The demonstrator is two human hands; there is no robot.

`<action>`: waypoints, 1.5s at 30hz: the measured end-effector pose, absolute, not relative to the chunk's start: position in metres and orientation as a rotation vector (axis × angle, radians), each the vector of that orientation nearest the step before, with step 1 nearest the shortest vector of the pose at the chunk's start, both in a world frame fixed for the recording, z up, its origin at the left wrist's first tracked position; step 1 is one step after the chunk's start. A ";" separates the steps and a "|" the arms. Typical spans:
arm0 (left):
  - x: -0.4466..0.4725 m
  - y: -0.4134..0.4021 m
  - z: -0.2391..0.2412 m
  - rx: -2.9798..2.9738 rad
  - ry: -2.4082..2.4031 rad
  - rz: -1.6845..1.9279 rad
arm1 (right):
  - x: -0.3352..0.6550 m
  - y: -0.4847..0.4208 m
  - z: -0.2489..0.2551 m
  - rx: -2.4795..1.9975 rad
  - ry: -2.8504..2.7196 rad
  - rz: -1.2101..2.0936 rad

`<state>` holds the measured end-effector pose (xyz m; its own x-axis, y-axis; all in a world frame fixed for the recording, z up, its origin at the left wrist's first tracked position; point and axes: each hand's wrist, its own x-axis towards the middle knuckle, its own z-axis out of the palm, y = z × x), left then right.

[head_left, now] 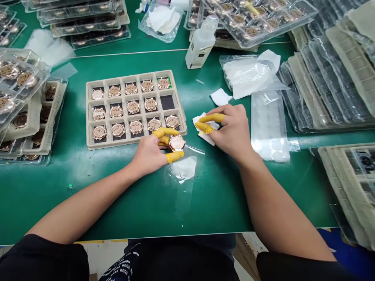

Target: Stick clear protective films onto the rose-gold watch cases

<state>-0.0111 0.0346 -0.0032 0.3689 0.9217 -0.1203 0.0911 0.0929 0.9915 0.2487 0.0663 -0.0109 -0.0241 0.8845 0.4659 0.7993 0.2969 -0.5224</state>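
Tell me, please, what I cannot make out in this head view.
All in the head view:
Watch in the left hand: far face hidden, as its back is turned to the camera.
Wipe: partly covered by the right hand.
Bottle: label print too small to read.
Trays at lower right: cut off by the right edge.

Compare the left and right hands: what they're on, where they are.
The left hand grips a rose-gold watch case by its edge, while the right hand holds a white wipe.
The left hand is at the near edge of the tray; the right hand is off to the tray's right.
Shared: both wear yellow finger cots.
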 end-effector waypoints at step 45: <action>-0.011 0.031 -0.006 1.353 0.967 0.842 | 0.195 0.034 0.011 -0.937 -2.082 0.192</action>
<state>-0.0106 0.0306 -0.0062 0.3897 0.9179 -0.0741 0.0530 0.0580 0.9969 0.1946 0.0342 0.0110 -0.3822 0.6799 0.6258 0.5542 0.7106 -0.4336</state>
